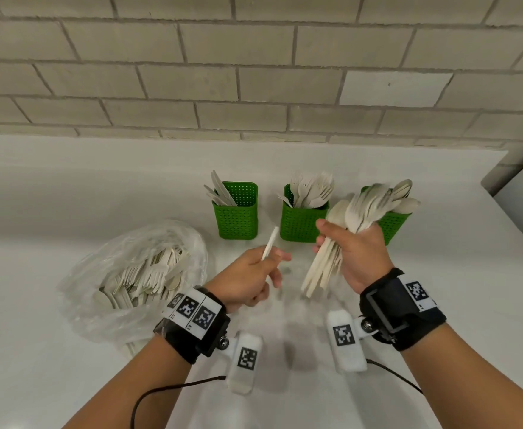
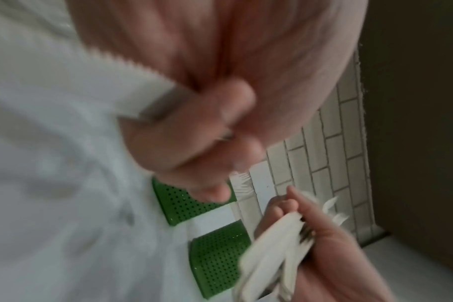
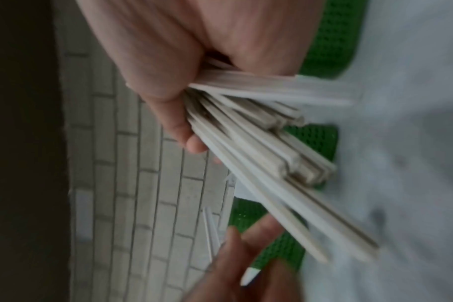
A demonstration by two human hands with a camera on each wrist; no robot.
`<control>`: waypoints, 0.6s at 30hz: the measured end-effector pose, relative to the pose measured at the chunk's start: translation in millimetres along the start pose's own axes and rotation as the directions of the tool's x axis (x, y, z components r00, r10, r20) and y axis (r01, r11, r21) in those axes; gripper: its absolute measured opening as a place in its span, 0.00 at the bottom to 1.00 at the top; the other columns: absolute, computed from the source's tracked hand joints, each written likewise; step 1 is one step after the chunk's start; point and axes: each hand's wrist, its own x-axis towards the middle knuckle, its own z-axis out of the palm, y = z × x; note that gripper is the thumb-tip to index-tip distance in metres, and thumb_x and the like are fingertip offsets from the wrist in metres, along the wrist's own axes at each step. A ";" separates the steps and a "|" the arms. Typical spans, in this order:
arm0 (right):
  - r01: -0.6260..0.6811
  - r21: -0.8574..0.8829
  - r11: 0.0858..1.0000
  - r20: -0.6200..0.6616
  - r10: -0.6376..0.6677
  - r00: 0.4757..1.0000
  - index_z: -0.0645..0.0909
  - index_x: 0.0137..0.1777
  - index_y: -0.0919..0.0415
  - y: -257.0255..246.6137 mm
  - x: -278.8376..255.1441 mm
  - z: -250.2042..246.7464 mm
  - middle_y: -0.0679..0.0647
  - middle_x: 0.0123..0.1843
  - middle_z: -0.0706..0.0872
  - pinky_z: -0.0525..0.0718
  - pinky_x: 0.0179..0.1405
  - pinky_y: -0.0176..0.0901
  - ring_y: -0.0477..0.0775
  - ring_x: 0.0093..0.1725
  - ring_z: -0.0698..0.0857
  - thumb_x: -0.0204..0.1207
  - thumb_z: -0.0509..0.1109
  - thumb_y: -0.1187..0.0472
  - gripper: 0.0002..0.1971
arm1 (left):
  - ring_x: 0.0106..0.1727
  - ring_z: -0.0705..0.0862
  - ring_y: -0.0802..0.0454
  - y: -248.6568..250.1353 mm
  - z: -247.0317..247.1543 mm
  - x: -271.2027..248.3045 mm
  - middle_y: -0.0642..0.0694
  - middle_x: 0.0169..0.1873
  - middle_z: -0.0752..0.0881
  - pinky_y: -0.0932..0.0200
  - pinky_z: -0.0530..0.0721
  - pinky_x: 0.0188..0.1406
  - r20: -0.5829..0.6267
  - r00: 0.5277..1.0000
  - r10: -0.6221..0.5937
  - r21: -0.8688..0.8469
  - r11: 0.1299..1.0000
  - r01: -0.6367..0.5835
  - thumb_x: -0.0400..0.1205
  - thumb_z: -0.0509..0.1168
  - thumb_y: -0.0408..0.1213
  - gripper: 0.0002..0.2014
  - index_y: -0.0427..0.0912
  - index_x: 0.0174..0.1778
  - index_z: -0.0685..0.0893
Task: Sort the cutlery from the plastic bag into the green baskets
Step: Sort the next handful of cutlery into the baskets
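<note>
Pale wooden knife (image 1: 269, 243) pinched in left fingers (image 1: 280, 257) | right fingers (image 1: 325, 226) grip spoon bunch (image 1: 362, 209)

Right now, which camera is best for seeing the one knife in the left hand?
The left wrist view: the knife fills the frame and its sawtooth edge shows, though blurred. The head view shows it whole but small, pinched by the left hand. The right wrist view shows only a blurred sliver.

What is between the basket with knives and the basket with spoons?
The head view shows a third green basket, full of forks, between the knife basket and the spoon basket.
</note>
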 end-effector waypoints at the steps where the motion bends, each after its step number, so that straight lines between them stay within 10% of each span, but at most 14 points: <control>1: 0.090 -0.168 0.982 0.061 -0.080 0.995 0.82 0.43 0.61 -1.4 -2.0 -1.7 0.53 0.32 0.86 0.85 0.34 0.46 0.51 0.31 0.85 0.70 0.78 0.72 0.09 | 0.20 0.70 0.56 -1.2 -2.1 2.8 0.46 0.32 0.78 0.66 0.64 0.16 -0.015 1.000 -0.003 0.102 0.995 0.004 0.88 0.60 0.44 0.11 0.44 0.62 0.80; 4: 0.354 -0.503 0.788 0.406 -0.146 0.902 0.79 0.52 0.46 2.3 -13.7 1.0 0.43 0.46 0.87 0.84 0.43 0.32 0.36 0.44 0.87 0.65 0.83 0.68 0.22 | 0.28 0.75 0.61 5.1 1.1 2.9 0.51 0.33 0.79 0.62 0.75 0.32 0.130 0.988 0.088 0.403 0.905 -0.134 0.81 0.71 0.38 0.07 0.47 0.52 0.82; 6: 0.527 -0.667 0.527 0.571 -0.094 0.816 0.80 0.54 0.45 16.0 -15.1 5.5 0.45 0.47 0.88 0.86 0.46 0.48 0.46 0.47 0.87 0.66 0.79 0.57 0.18 | 0.34 0.79 0.64 9.6 6.2 -0.1 0.54 0.36 0.83 0.64 0.78 0.40 0.222 0.961 0.168 0.342 0.909 -0.238 0.76 0.72 0.27 0.13 0.51 0.47 0.82; 8: 0.504 -0.748 0.432 0.536 -0.054 0.842 0.80 0.58 0.48 22.2 -12.4 1.2 0.47 0.47 0.89 0.86 0.45 0.53 0.52 0.47 0.87 0.66 0.77 0.50 0.20 | 0.31 0.78 0.61 13.1 3.7 -3.0 0.55 0.34 0.83 0.61 0.77 0.32 0.211 0.966 0.148 0.233 0.952 -0.197 0.74 0.73 0.27 0.12 0.49 0.45 0.86; 10: 0.403 -0.736 0.544 0.436 -0.075 0.897 0.82 0.58 0.50 21.9 -7.0 -5.9 0.47 0.47 0.90 0.85 0.45 0.43 0.45 0.45 0.88 0.67 0.81 0.54 0.20 | 0.31 0.79 0.56 14.7 -8.7 -7.1 0.49 0.39 0.85 0.60 0.77 0.26 0.206 0.969 0.137 0.090 0.983 -0.158 0.72 0.76 0.33 0.14 0.45 0.52 0.87; 14: 0.062 -0.382 0.922 0.239 0.034 0.970 0.84 0.41 0.60 14.1 -9.3 -9.7 0.50 0.30 0.85 0.81 0.29 0.42 0.47 0.27 0.83 0.69 0.80 0.69 0.08 | 0.52 0.89 0.50 7.5 -25.6 -5.8 0.45 0.54 0.89 0.57 0.89 0.47 0.011 0.973 0.232 -0.315 0.924 -0.217 0.67 0.77 0.29 0.33 0.41 0.69 0.78; 18: 0.168 -0.407 0.898 0.421 0.022 0.907 0.86 0.46 0.60 25.6 -23.3 14.3 0.51 0.37 0.90 0.84 0.35 0.38 0.45 0.35 0.87 0.66 0.80 0.72 0.12 | 0.60 0.86 0.63 12.2 19.7 -6.8 0.50 0.56 0.90 0.67 0.82 0.57 -0.196 0.907 0.372 -0.101 0.913 -0.396 0.86 0.61 0.42 0.13 0.47 0.65 0.83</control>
